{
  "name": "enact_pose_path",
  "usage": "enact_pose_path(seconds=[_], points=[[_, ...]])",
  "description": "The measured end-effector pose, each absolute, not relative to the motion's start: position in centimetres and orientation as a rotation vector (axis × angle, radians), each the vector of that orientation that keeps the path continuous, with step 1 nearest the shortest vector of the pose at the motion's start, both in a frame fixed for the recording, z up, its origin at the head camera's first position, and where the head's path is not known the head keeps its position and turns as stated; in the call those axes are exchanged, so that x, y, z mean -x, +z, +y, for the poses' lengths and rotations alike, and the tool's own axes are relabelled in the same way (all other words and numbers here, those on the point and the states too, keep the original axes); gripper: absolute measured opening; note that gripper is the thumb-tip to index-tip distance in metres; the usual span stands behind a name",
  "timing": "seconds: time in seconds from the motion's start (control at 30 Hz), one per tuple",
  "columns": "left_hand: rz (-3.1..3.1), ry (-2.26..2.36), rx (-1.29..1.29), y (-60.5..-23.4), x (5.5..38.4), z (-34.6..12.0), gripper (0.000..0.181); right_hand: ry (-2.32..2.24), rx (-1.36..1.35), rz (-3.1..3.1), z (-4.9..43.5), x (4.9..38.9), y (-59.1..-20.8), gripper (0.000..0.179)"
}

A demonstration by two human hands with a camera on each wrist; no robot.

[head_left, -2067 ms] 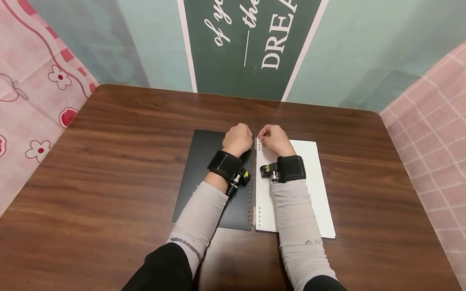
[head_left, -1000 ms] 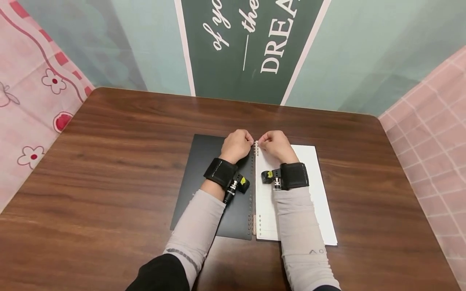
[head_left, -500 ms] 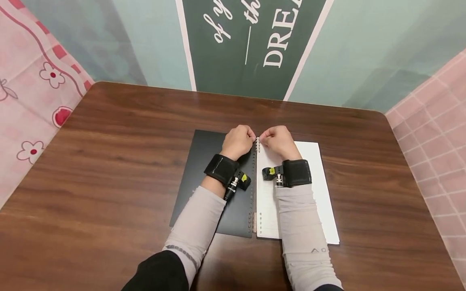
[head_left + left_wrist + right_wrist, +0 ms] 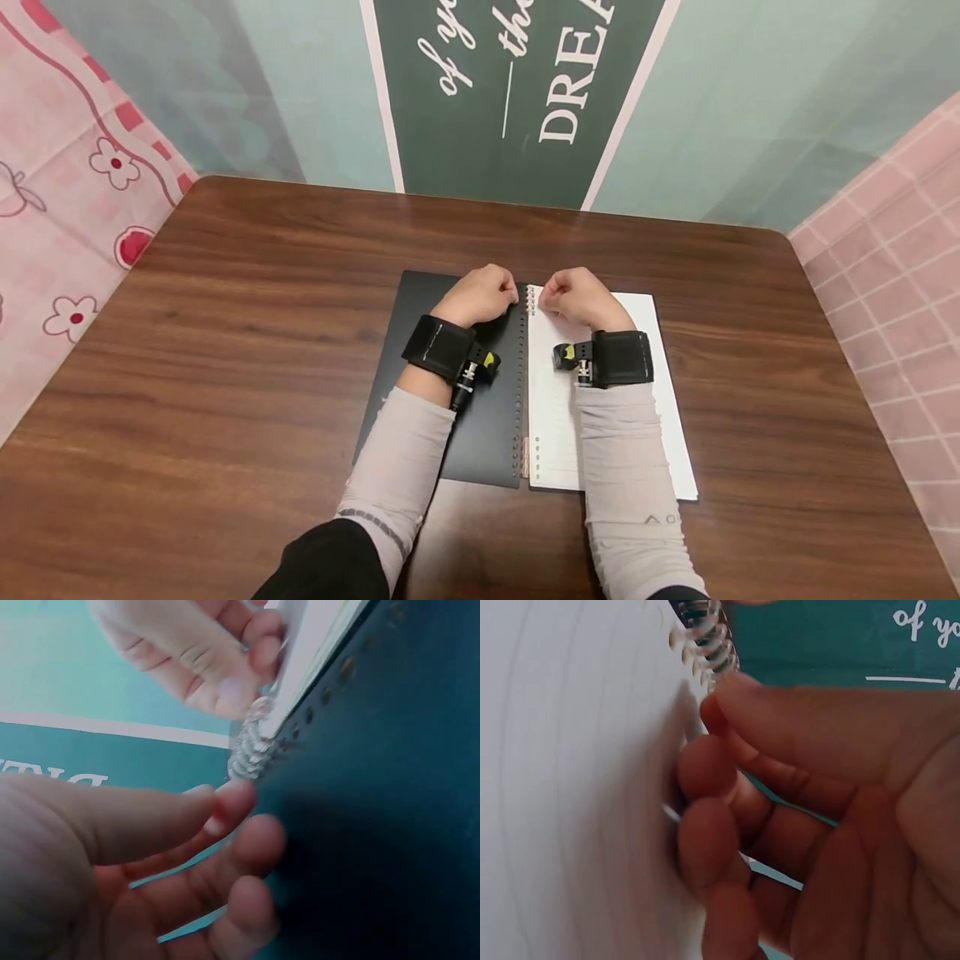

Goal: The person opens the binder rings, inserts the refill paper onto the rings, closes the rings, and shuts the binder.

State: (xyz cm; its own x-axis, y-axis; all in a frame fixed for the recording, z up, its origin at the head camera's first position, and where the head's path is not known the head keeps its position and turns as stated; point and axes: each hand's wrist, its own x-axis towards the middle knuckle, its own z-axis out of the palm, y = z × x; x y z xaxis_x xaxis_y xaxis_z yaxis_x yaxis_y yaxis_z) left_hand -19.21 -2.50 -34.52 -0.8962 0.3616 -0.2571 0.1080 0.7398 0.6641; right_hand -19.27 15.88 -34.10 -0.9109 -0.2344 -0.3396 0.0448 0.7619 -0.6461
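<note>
An open loose-leaf notebook lies on the table, its black cover (image 4: pixel 487 417) at left and white lined pages (image 4: pixel 555 417) at right. At the top of its spine, clear binder rings (image 4: pixel 531 300) pass through the page holes. My left hand (image 4: pixel 480 296) is over the top of the black cover, fingers loosely bent; in the left wrist view its fingertips (image 4: pixel 259 844) are close to the rings, holding nothing visible. My right hand (image 4: pixel 577 298) is at the pages' top corner. In the right wrist view its thumb and index finger meet beside the rings (image 4: pixel 716 649), nothing visible between them.
The notebook is near the middle of a brown wooden table (image 4: pixel 225 333). A lettered green backdrop (image 4: pixel 487 150) stands behind it, flowered pink cloth (image 4: pixel 75 242) at left and pink tile-pattern cloth (image 4: pixel 900 333) at right. Black wrist straps (image 4: pixel 442 346) hold small cameras.
Both hands worked close together at the top rings. Now they have drawn apart, the left toward the cover and the right over the pages, leaving the rings in plain sight.
</note>
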Motion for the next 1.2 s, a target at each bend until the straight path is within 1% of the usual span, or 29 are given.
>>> enact_pose_path(seconds=[0.13,0.33,0.8,1.2], points=[[2.530,0.916,-0.443,-34.6,19.1,-2.6,0.019,-0.891,0.235,2.532,16.0,19.2,-34.1,0.008],[2.525,0.866,-0.527,-34.7,19.1,-2.4,0.009,-0.826,0.329,2.548,15.9,19.3,-34.2,0.007],[2.591,0.818,-0.519,-34.8,19.0,-1.7,0.010,-0.769,0.387,2.616,15.7,19.1,-34.1,0.005],[2.605,0.797,-0.505,-35.0,18.9,-1.6,0.012,-0.754,0.372,2.639,15.6,19.1,-34.4,0.006]])
